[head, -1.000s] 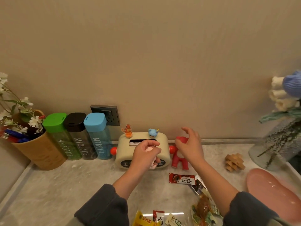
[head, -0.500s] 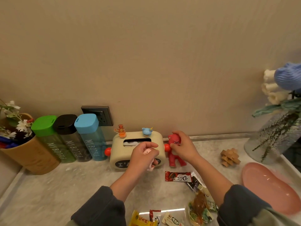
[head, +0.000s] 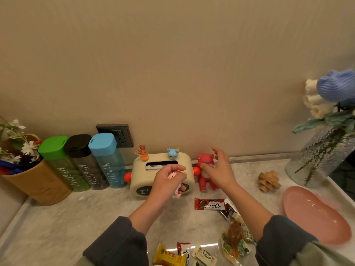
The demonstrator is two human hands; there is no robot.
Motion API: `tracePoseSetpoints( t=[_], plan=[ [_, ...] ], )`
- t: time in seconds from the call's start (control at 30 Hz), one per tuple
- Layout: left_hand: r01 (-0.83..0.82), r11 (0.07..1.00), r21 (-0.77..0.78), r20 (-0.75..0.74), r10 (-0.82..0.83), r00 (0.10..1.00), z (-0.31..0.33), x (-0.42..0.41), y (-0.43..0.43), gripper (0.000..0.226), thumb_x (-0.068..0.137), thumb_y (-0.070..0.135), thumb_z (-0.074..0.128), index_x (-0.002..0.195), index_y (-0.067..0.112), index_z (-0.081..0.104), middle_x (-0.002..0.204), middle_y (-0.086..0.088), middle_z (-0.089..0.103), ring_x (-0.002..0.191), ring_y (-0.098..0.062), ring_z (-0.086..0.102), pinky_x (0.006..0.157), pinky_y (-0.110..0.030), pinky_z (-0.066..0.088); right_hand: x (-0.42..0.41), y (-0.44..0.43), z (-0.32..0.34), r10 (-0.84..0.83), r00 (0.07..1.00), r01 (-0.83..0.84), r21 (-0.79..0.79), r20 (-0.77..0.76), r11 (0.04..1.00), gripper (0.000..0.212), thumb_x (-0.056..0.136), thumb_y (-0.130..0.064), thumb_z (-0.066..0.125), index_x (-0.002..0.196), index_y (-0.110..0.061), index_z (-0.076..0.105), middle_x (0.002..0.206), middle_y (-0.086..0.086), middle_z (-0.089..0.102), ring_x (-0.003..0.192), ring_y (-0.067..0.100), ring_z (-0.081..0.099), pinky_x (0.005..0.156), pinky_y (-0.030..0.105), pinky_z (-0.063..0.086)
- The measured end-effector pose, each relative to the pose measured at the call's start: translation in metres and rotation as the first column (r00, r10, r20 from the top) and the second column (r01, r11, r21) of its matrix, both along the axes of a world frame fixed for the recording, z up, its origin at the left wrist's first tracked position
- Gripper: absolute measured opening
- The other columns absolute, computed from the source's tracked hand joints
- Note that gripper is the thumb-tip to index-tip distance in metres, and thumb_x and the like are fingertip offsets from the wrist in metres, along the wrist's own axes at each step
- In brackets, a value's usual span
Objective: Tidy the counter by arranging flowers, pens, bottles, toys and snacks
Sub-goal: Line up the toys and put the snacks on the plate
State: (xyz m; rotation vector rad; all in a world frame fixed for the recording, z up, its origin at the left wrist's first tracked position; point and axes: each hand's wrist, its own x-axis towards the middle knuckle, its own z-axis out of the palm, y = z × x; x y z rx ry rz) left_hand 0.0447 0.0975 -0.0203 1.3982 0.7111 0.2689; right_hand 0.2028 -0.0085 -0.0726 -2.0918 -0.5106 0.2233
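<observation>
My left hand (head: 169, 179) grips a small pink toy figure (head: 177, 189) in front of the cream tissue box (head: 138, 181), which carries an orange figure (head: 142, 152) and a blue figure (head: 172, 153) on top. The red bear toy (head: 205, 160) stands upright against the wall, right of the box. My right hand (head: 219, 169) hovers at the bear with fingers spread; the thumb touches its chest. Green (head: 57, 160), black (head: 82, 160) and blue (head: 105, 156) bottles stand in a row at left. Snack packets (head: 209, 204) lie near the front.
A brown cup (head: 38, 183) with pens and white flowers stands far left. A wooden puzzle (head: 268, 180), a pink plate (head: 315, 215) and a glass vase (head: 317, 160) with knitted flowers are at right. A wall socket (head: 119, 133) sits behind the bottles.
My right hand set the red bear upright beside the tissue box and has loosened its grip, fingers now spread. My left hand kept holding the pink toy.
</observation>
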Motion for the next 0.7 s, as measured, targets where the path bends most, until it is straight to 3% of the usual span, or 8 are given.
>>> tracePoseSetpoints(
  t=[0.1,0.17,0.27,0.37,0.47,0.53,0.63,0.7],
  plan=[
    [-0.009,1.0,-0.03,0.051,0.011,0.999,0.001,-0.001,-0.005,0.017,0.091,0.012,0.058,0.107,0.015,0.062,0.087,-0.011,0.061,0.051,-0.014,0.057,0.045,-0.025,0.046,-0.022,-0.008,0.016,-0.068,0.998,0.065,0.16,0.012,0.985,0.049,0.08,-0.014,0.071,0.126,-0.023,0.053,0.124,-0.005,0.051,0.096,0.001,0.053,0.078,0.015,0.042],
    [-0.01,1.0,-0.023,0.084,0.012,0.996,-0.001,0.0,-0.011,0.017,0.095,0.016,0.053,0.112,0.017,0.058,0.096,-0.013,0.06,0.053,-0.014,0.059,0.044,-0.026,0.047,-0.042,-0.013,0.028,0.022,0.997,-0.002,0.248,-0.077,0.969,0.027,0.082,-0.009,0.067,0.103,-0.025,0.064,0.101,-0.001,0.066,0.075,0.002,0.062,0.06,0.015,0.047],
    [0.026,0.994,0.109,0.09,-0.036,0.995,-0.007,0.001,-0.022,0.018,0.098,0.022,0.049,0.114,0.026,0.054,0.121,-0.01,0.056,0.092,-0.019,0.063,0.071,-0.03,0.052,-0.07,-0.027,0.038,0.228,0.958,-0.177,0.266,-0.172,0.948,0.022,0.08,-0.009,0.063,0.094,-0.022,0.072,0.073,0.001,0.069,0.061,0.013,0.061,0.057,0.03,0.051],
    [0.092,0.98,0.175,0.073,-0.106,0.992,-0.007,-0.001,-0.035,0.018,0.1,0.029,0.044,0.117,0.029,0.049,0.132,-0.002,0.046,0.116,-0.014,0.049,0.1,-0.033,0.042,-0.094,-0.042,0.048,0.275,0.942,-0.23,0.224,-0.195,0.947,0.028,0.075,-0.013,0.062,0.1,-0.019,0.074,0.075,-0.003,0.069,0.068,0.009,0.061,0.062,0.023,0.049],
    [0.169,0.978,0.122,0.119,-0.184,0.976,-0.002,-0.006,-0.051,0.016,0.1,0.037,0.04,0.112,0.034,0.049,0.133,-0.004,0.044,0.121,-0.017,0.048,0.107,-0.041,0.04,-0.107,-0.061,0.056,0.215,0.962,-0.18,0.199,-0.168,0.963,0.029,0.078,-0.014,0.065,0.105,-0.02,0.075,0.092,0.004,0.073,0.074,0.01,0.063,0.068,0.027,0.053],
    [0.21,0.968,0.137,0.146,-0.23,0.962,-0.002,-0.007,-0.061,0.022,0.1,0.037,0.038,0.119,0.032,0.048,0.133,-0.002,0.039,0.124,-0.018,0.045,0.103,-0.041,0.044,-0.113,-0.076,0.06,0.197,0.964,-0.165,0.18,-0.176,0.97,0.029,0.08,-0.013,0.068,0.106,-0.024,0.073,0.095,0.001,0.073,0.075,0.01,0.066,0.066,0.026,0.056],
    [0.26,0.954,0.148,0.16,-0.283,0.946,0.002,-0.009,-0.077,0.024,0.101,0.021,0.036,0.122,0.028,0.042,0.13,0.0,0.033,0.12,-0.02,0.044,0.071,-0.024,0.048,-0.122,-0.093,0.061,0.171,0.971,-0.144,0.162,-0.166,0.976,0.033,0.076,-0.02,0.073,0.109,-0.028,0.071,0.1,-0.003,0.073,0.075,0.016,0.071,0.064,0.036,0.059],
    [0.289,0.947,0.144,0.143,-0.309,0.94,0.001,-0.008,-0.086,0.029,0.092,0.024,0.038,0.12,0.032,0.039,0.132,-0.002,0.034,0.117,-0.022,0.045,0.063,-0.024,0.045,-0.122,-0.101,0.059,0.137,0.982,-0.12,0.13,-0.13,0.984,0.041,0.07,-0.025,0.077,0.11,-0.028,0.071,0.103,-0.006,0.072,0.074,0.019,0.072,0.066,0.039,0.061]
  ],
)
